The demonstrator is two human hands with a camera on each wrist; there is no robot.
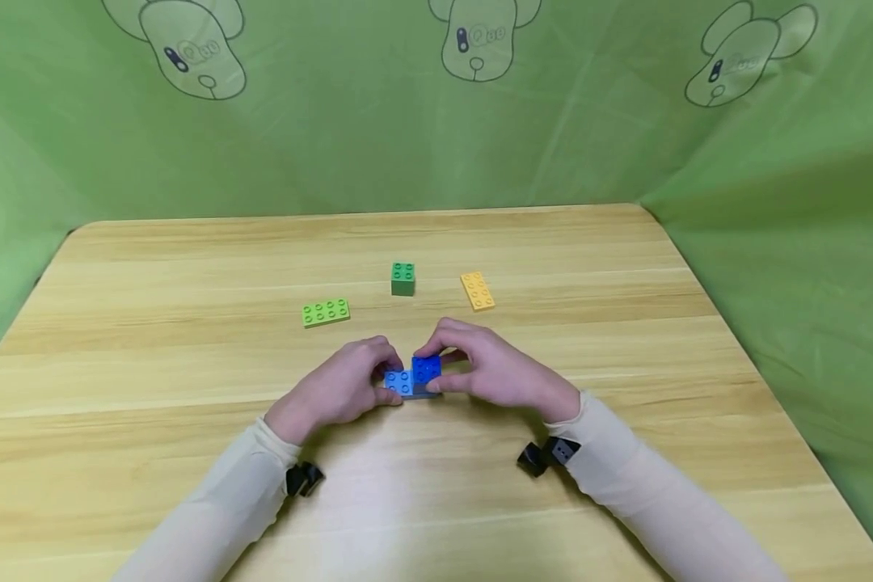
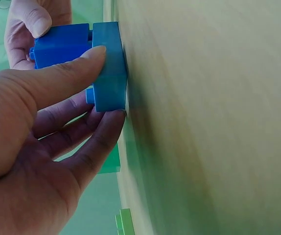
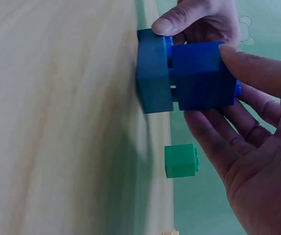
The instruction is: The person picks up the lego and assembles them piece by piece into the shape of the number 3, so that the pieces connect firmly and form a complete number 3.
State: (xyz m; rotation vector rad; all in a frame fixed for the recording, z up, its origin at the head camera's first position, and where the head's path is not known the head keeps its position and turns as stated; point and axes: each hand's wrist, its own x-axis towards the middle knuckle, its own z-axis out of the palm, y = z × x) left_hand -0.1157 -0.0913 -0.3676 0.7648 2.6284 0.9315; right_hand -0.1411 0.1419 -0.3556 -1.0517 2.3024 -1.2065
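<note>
A light blue brick [image 1: 398,383] lies on the table, gripped at its left end by my left hand [image 1: 345,381], thumb on the near side. Over its right half stands a dark blue brick [image 1: 427,369], which my right hand [image 1: 491,368] pinches between thumb and fingers. In the right wrist view a thin gap with studs showing runs between the dark blue brick [image 3: 204,76] and the light blue brick [image 3: 154,73]. The left wrist view has the left thumb across the light blue brick [image 2: 110,68], with fingers at its other side.
Beyond the hands, a green brick [image 1: 403,280] stands on the wooden table [image 1: 189,339]. To its left lies a flat lime green plate brick [image 1: 326,313], to its right a flat yellow-orange one [image 1: 478,291]. A green curtain [image 1: 349,137] hangs behind the table.
</note>
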